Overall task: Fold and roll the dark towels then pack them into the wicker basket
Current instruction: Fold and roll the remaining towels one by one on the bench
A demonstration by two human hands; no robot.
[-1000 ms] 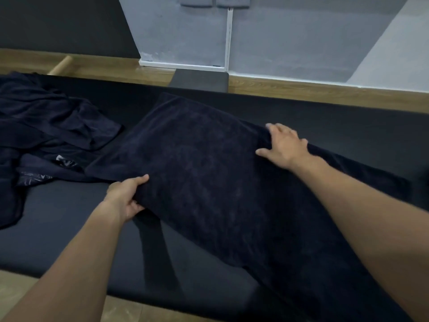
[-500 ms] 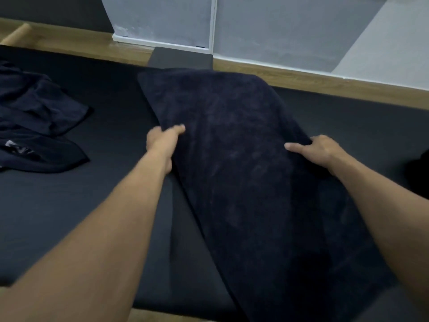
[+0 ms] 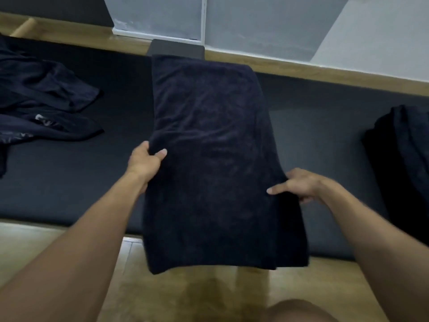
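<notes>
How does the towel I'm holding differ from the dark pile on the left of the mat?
The folded towel lies as a smooth, long rectangle, its near end hanging past the edge of the black mat; the crumpled pile is bunched in loose folds. The left hand and right hand grip the folded towel's side edges; nothing touches the crumpled pile. The pile shows white print; the towel looks plain. Both are dark navy cloth.
</notes>
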